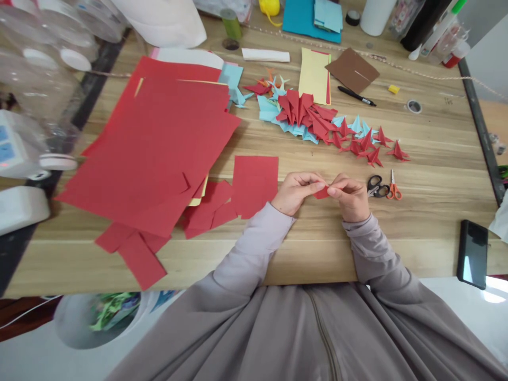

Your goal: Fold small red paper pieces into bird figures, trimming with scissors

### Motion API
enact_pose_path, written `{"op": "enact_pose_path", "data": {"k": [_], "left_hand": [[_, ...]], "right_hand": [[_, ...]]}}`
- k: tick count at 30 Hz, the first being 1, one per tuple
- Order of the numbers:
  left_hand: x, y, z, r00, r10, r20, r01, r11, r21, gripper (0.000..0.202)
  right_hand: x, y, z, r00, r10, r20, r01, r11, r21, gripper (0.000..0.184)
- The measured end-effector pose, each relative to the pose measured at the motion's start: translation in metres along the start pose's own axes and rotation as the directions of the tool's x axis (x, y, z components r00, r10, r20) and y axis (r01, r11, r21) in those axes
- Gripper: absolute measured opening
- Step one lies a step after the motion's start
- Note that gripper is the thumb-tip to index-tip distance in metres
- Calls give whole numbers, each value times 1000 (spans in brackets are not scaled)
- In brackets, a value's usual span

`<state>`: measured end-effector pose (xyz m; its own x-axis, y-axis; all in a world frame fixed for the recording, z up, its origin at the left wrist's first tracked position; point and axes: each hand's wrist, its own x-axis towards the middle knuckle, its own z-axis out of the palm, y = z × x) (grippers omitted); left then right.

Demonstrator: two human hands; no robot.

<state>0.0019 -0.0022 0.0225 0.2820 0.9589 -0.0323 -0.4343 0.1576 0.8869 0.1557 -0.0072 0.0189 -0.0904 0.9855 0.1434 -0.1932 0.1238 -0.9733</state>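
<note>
Between my fingertips is a small folded piece of red paper (321, 192). My left hand (298, 191) pinches its left edge, and my right hand (350, 196) pinches the right edge. The fingers cover part of the folds. Left of my hands lies a square sheet of red paper (256, 185) on the wooden table (313, 254). Beyond the hands is a pile of folded red paper pieces (299, 108), with blue folded pieces (289, 127) under and around it. Several small red paper cranes (373, 155) trail off to the right.
Large red sheets (159, 143) are stacked at the left, with smaller red cut pieces (143, 259) near the front edge. Black scissors (378, 187) and orange scissors (393, 188) lie right of my hands. A phone (473, 254) rests at the right front edge; a pen (356, 96) lies farther back.
</note>
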Motion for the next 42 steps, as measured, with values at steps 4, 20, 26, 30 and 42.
{"op": "enact_pose_path", "data": {"k": [4, 20, 26, 30, 42], "left_hand": [[0, -2, 1, 998, 2, -56, -2, 1000, -8, 22], [1, -10, 2, 986, -83, -142, 75, 995, -62, 31], [2, -15, 2, 990, -35, -135, 40, 998, 39, 45], [4, -11, -1, 983, 69, -172, -48, 991, 123, 48], [4, -10, 0, 966, 247, -77, -192, 883, 429, 10]], "right_hand": [[1, 1, 3, 992, 82, -95, -72, 992, 102, 19], [2, 1, 3, 985, 72, -157, -81, 996, -48, 36], [5, 6, 2, 940, 172, -296, -166, 985, 46, 34], [6, 6, 3, 904, 247, -350, -242, 968, 58, 32], [4, 5, 2, 940, 142, -310, -177, 980, -87, 30]]}}
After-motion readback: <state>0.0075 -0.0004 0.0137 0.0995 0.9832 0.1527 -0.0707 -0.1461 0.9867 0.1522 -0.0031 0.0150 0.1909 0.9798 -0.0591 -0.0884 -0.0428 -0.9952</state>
